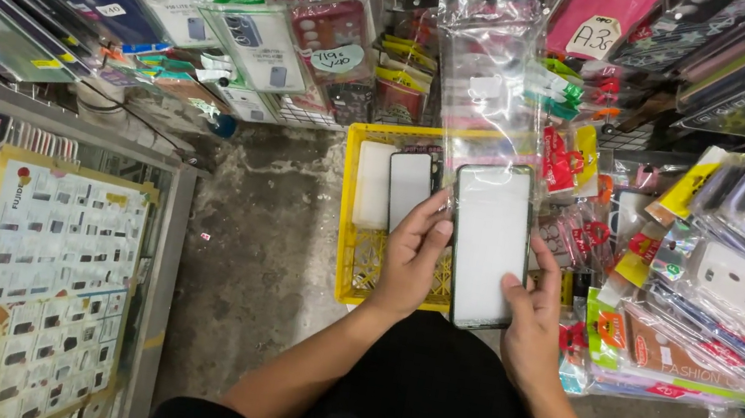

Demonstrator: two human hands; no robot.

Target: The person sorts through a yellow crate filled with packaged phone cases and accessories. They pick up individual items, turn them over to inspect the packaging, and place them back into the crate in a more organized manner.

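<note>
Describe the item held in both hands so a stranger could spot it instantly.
Find the yellow plastic crate on the concrete floor, centre frame. Just above it, the left hand and right hand hold a flat rectangular phone case. Unlike the bagged cases hanging around, it is unwrapped, dark-rimmed, with a pale white face.

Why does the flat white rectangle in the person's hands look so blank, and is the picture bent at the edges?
Head view: the white rectangular phone panel with dark rim is washed out bright, no detail; left hand and right hand are sharp; clear plastic bag shows glare; the glass display counter bows, wide-angle distortion.
</note>
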